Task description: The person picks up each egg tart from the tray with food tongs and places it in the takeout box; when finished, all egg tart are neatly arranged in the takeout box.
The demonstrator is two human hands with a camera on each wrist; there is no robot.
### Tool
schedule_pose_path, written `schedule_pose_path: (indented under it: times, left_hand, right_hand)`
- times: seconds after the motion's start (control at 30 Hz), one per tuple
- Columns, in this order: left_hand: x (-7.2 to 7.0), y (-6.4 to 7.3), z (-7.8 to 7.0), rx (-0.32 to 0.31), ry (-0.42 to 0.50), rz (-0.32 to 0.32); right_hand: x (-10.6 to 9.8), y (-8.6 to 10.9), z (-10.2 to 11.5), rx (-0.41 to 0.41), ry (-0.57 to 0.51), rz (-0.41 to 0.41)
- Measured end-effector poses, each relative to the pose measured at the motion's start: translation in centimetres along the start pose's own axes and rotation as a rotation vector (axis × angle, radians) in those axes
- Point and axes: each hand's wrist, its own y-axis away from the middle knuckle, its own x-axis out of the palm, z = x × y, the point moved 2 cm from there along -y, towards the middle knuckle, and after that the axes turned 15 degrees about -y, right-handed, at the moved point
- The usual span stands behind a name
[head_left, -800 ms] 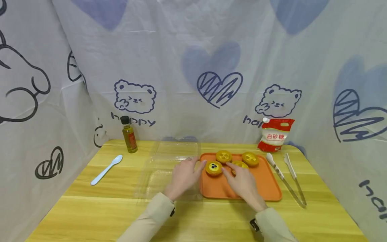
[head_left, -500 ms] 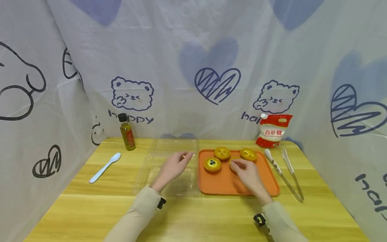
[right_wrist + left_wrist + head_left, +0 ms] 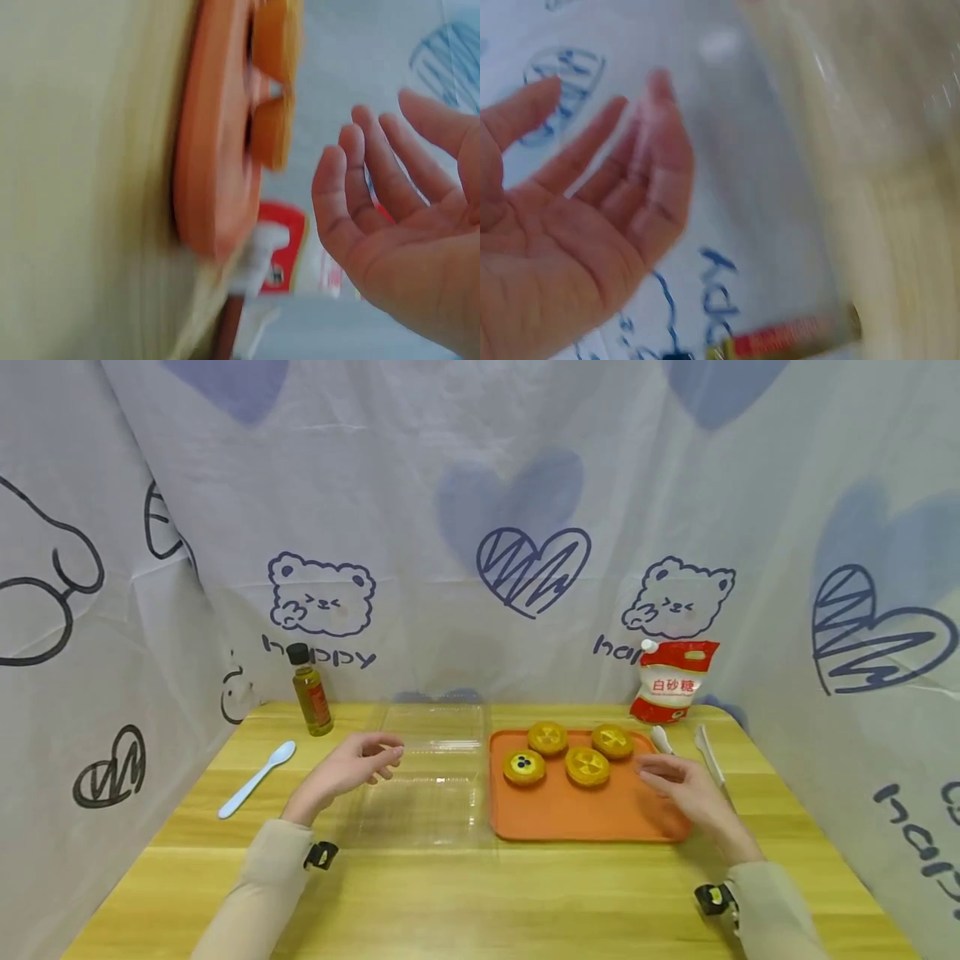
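My left hand (image 3: 352,768) hangs over the left side of a clear plastic hinged box (image 3: 438,810), its fingers loosely bent with nothing in them. On the orange tray (image 3: 570,817) sit several egg tarts; the front right one (image 3: 587,767) and the back right one (image 3: 612,741) lie nearest my right hand (image 3: 690,792). One tart (image 3: 524,767), at the left, carries dark berries on its filling. The right hand hovers over the tray's right edge, relaxed and holding nothing. In both wrist views the fingers are apart and the palm bare.
Tongs (image 3: 709,755) lie right of the tray, partly hidden by the right hand. A red and white sugar bag (image 3: 672,683) stands behind. On the left are an oil bottle (image 3: 312,697) and a light blue spoon (image 3: 257,781). Patterned cloth surrounds the table.
Both hands have drawn apart from the tarts, the left one leftward over the clear box, the right one to the tray's right edge. The front right tart is uncovered now.
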Motion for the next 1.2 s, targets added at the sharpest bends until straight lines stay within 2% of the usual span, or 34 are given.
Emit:
schedule_pose_path:
  times: [0.17,0.3,0.53,0.67,0.87,0.97,1.07,1.2]
  left_hand:
    - [-1.7,0.3,2.5,0.033,0.014,0.003]
    - [-2.3,0.4,4.0,0.027,0.025,-0.008]
    - [-3.0,0.8,6.5,-0.02,0.035,-0.034]
    - [-2.9,1.1,7.8,-0.035,0.048,-0.026]
    - [-2.6,1.2,9.1,-0.031,0.128,0.064]
    - [-2.5,1.2,9.4,-0.008,0.166,0.123]
    - [-2.3,1.1,9.7,-0.011,0.198,0.175]
    - [-2.2,1.0,9.9,-0.015,0.217,0.211]
  right_hand:
    - [-3.0,0.5,-0.9,-0.038,0.021,0.038]
    - [-5.2,0.9,-1.8,-0.056,0.079,0.036]
    - [-7.9,1.7,-2.7,-0.018,0.152,0.017]
    - [-8.9,2.0,-3.1,0.027,0.191,0.002]
    - [-9.9,2.2,-3.8,0.063,0.212,0.047]
    - [-10.3,2.2,-4.3,0.108,0.219,0.061]
    - [-10.7,2.1,-4.7,0.167,0.224,0.081]
    - [-10.9,2.0,-5.1,0.202,0.208,0.113]
